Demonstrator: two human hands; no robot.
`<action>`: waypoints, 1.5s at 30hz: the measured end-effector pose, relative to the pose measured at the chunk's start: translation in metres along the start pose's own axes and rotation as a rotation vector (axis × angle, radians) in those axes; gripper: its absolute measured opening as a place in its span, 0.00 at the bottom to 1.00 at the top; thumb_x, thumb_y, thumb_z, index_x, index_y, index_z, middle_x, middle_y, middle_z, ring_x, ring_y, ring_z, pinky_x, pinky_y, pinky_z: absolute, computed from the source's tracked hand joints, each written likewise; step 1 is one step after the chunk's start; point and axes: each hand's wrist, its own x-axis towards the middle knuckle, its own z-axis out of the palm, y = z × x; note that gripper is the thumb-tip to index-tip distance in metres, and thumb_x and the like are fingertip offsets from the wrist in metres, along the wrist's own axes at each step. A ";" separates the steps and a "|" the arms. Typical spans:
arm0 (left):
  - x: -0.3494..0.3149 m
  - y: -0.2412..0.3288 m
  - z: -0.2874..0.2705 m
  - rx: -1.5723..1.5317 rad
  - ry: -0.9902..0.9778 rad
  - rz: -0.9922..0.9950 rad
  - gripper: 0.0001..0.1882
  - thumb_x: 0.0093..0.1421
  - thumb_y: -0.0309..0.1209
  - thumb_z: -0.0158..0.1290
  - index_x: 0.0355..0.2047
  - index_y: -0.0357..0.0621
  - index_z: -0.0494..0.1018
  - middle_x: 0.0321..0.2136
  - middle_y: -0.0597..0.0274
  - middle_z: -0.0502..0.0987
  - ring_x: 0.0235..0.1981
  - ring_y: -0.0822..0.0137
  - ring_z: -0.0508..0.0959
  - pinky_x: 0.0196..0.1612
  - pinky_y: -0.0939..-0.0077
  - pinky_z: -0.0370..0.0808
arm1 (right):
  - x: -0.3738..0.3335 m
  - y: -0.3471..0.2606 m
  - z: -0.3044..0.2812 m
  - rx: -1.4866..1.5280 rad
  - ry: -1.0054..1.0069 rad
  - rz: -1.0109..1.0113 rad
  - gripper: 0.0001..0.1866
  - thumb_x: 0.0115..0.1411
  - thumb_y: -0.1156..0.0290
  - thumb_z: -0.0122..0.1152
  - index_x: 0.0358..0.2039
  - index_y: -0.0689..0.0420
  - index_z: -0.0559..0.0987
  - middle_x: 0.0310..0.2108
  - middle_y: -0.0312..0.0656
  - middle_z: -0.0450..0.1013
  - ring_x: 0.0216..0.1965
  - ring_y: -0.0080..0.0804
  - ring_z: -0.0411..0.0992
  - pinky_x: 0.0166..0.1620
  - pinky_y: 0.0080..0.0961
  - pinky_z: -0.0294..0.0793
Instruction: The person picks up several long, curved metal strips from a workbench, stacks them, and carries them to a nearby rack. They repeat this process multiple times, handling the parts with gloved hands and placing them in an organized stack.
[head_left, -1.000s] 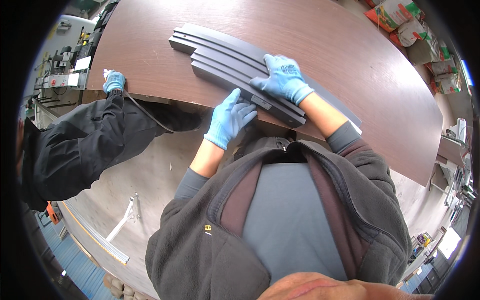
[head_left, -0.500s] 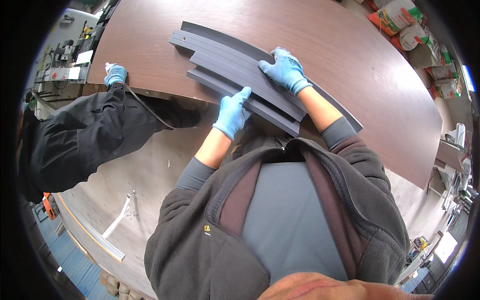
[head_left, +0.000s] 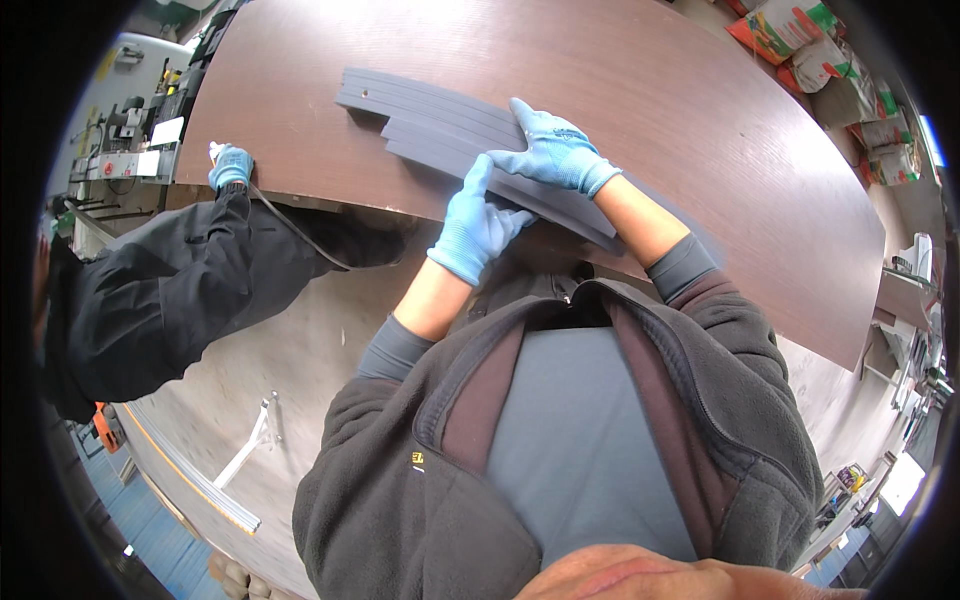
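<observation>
A stack of long dark grey strips (head_left: 430, 115) lies on a large brown wooden table (head_left: 640, 90). My left hand (head_left: 476, 225), in a blue glove, grips the near edge of the stack at the table's front edge. My right hand (head_left: 552, 150), also gloved in blue, lies flat on top of the strips with its fingers spread, pressing them down. The strips run from the far left toward my right, where my forearm hides their end.
A co-worker in a dark jacket stands at the left, a blue-gloved hand (head_left: 230, 165) at the table's corner holding a thin dark cord. A control panel (head_left: 130, 150) stands at far left. Sacks (head_left: 800, 30) lie at top right. A metal rail (head_left: 200, 480) lies on the floor.
My hands have shifted along the stack toward the left, and the strips have slid slightly. The co-worker's hand stays at the table corner.
</observation>
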 end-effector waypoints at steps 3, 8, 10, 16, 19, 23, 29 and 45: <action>0.000 -0.014 0.029 -0.049 -0.005 0.028 0.37 0.77 0.55 0.53 0.71 0.38 0.61 0.69 0.41 0.66 0.69 0.41 0.71 0.71 0.34 0.74 | 0.007 0.013 -0.005 -0.007 0.003 0.025 0.58 0.59 0.27 0.64 0.74 0.62 0.66 0.61 0.62 0.76 0.64 0.61 0.76 0.65 0.51 0.75; 0.019 -0.040 0.038 0.140 0.006 0.007 0.28 0.77 0.44 0.57 0.68 0.41 0.67 0.65 0.54 0.71 0.63 0.50 0.77 0.65 0.50 0.80 | 0.003 0.034 0.000 -0.263 0.135 -0.211 0.55 0.56 0.30 0.65 0.72 0.61 0.70 0.63 0.57 0.73 0.64 0.56 0.73 0.66 0.48 0.71; 0.020 -0.043 0.032 0.225 0.004 -0.012 0.28 0.76 0.44 0.58 0.68 0.42 0.68 0.64 0.55 0.71 0.61 0.52 0.77 0.65 0.47 0.79 | 0.000 0.037 0.003 -0.308 0.176 -0.239 0.56 0.57 0.29 0.63 0.73 0.61 0.69 0.65 0.55 0.71 0.65 0.54 0.70 0.68 0.46 0.68; -0.023 -0.022 0.018 1.548 0.181 0.307 0.30 0.64 0.45 0.67 0.55 0.31 0.79 0.48 0.43 0.84 0.50 0.55 0.84 0.57 0.60 0.80 | -0.001 0.041 0.002 -0.249 0.128 -0.217 0.57 0.59 0.29 0.62 0.75 0.61 0.66 0.67 0.56 0.69 0.68 0.54 0.68 0.69 0.46 0.68; -0.037 -0.011 0.018 2.164 0.192 0.917 0.38 0.56 0.37 0.74 0.64 0.35 0.75 0.56 0.43 0.82 0.57 0.45 0.82 0.60 0.52 0.78 | 0.000 0.040 0.000 -0.230 0.120 -0.220 0.57 0.59 0.29 0.61 0.76 0.61 0.65 0.68 0.56 0.69 0.68 0.53 0.69 0.68 0.46 0.70; -0.013 0.018 0.017 2.420 0.120 1.076 0.66 0.45 0.45 0.80 0.79 0.39 0.55 0.79 0.36 0.53 0.79 0.32 0.52 0.77 0.39 0.54 | -0.003 0.038 -0.005 -0.281 0.188 -0.258 0.58 0.57 0.28 0.65 0.75 0.61 0.66 0.67 0.56 0.70 0.66 0.52 0.71 0.66 0.46 0.73; 0.033 0.066 0.030 2.600 -0.127 0.993 0.74 0.42 0.52 0.80 0.82 0.43 0.48 0.81 0.40 0.48 0.81 0.32 0.47 0.81 0.40 0.48 | -0.044 0.048 -0.033 -0.330 0.125 -0.235 0.64 0.50 0.29 0.74 0.76 0.61 0.64 0.70 0.60 0.67 0.68 0.55 0.69 0.67 0.49 0.70; 0.052 0.081 0.061 2.833 -0.313 0.526 0.71 0.44 0.44 0.78 0.83 0.53 0.46 0.79 0.38 0.51 0.80 0.32 0.49 0.82 0.40 0.46 | -0.067 0.042 -0.029 -0.419 -0.028 -0.129 0.60 0.44 0.62 0.77 0.80 0.43 0.62 0.79 0.67 0.49 0.78 0.67 0.50 0.78 0.63 0.46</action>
